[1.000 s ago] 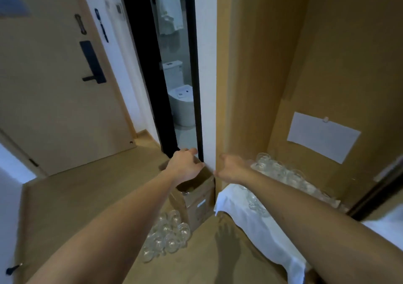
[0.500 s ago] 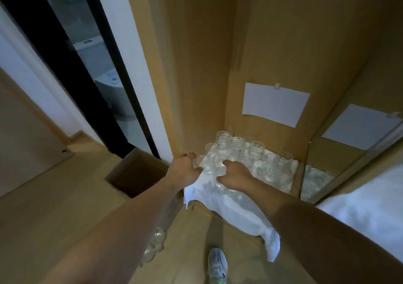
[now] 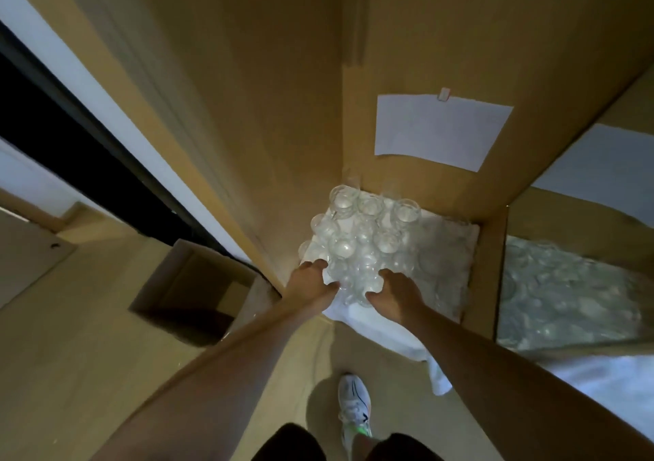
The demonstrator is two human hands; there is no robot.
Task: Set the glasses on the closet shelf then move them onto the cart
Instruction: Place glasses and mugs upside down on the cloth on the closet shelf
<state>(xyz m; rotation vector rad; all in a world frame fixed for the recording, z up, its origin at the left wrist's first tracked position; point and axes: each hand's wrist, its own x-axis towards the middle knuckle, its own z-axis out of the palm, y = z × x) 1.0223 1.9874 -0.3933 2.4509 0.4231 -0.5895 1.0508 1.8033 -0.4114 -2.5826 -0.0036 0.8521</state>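
Note:
Several clear glasses stand packed together on a white cloth that covers the low closet shelf and hangs over its front edge. My left hand reaches to the front left of the cluster, its fingers and thumb curled round a front glass. Just to the right, my right hand curls round another front glass. The two hands are about one glass apart. No cart is in view.
An open cardboard box sits on the floor left of the closet side panel. A white paper sheet hangs on the closet back. A mirror at right reflects the glasses. My shoe is below the shelf.
The view swung from the doorway down to the closet shelf. Both hands moved from above the cardboard box onto the front glasses and now curl round them.

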